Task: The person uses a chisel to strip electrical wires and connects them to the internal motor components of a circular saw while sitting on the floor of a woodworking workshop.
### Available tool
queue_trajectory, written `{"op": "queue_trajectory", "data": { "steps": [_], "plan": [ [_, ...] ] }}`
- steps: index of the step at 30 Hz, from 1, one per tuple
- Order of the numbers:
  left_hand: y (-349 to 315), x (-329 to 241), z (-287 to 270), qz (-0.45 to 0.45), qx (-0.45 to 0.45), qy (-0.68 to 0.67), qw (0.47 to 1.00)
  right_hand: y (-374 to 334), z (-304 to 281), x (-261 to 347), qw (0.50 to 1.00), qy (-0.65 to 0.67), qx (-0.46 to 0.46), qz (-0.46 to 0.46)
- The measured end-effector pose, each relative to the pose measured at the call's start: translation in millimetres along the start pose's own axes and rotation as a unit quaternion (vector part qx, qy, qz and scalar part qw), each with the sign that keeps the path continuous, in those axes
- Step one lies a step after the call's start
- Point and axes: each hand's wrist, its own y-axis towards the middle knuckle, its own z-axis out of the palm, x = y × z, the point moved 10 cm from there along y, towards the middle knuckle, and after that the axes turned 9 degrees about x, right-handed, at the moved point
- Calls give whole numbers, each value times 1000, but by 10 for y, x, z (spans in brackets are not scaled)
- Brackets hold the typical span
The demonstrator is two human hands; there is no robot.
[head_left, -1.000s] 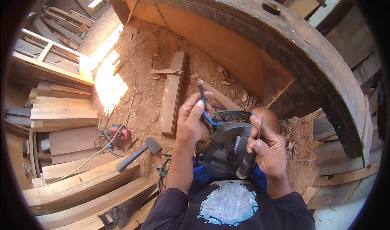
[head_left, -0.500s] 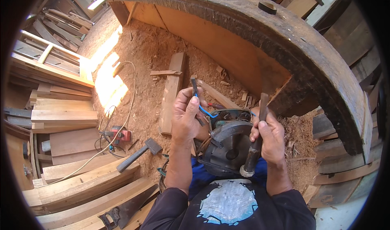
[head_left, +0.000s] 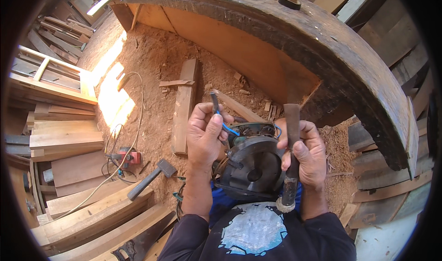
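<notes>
Farthest left of the left fingers, a stack of pale boards (head_left: 66, 134) lies in layers. Nearer, a red power tool (head_left: 131, 157) with a looping cord (head_left: 139, 123) sits on the sawdust-strewn floor (head_left: 152, 90). Below and left of those fingers, the grip of a handsaw (head_left: 125, 251) shows near the lower rim, and a hammer (head_left: 152, 179) lies with its handle slanting down-left and its dark head nearest the left forearm. Up and left of the same fingers, a long plank (head_left: 185, 109) rests on the floor with a thin offcut (head_left: 177, 83) across it.

The left hand (head_left: 205, 136) is closed narrowly, thumb and fingers pinching a slim dark piece (head_left: 215, 102) that points upward and a blue wire (head_left: 230, 129) that runs down-right toward the circular saw (head_left: 253, 166). That saw lies over the person's lap, between the two sets of fingers and slightly below them, its round dark guard uppermost.

The right hand (head_left: 305, 155) is wrapped around a chisel (head_left: 292, 125), held nearly upright: broad blade above the fingers, dark handle with a pale, frayed end below. Beyond the right fingers, upward and rightward, sweeps a thick curved surface (head_left: 363, 72) bearing a dark ring (head_left: 289, 3).
</notes>
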Motion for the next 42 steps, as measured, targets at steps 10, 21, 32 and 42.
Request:
{"op": "queue_trajectory", "data": {
  "steps": [10, 21, 32, 42],
  "plan": [
    [-15, 94, 204, -47, 30, 19, 998, 143, 639, -388, 988, 54, 119, 79],
    [-58, 150, 210, -42, 51, 14, 998, 187, 726, -486, 988, 56, 121, 84],
    [-56, 133, 235, -34, 69, 51, 996, 176, 728, -486, 988, 54, 116, 88],
    [-66, 89, 260, -24, 68, 69, 995, 161, 727, -468, 988, 58, 116, 81]
  ]
}}
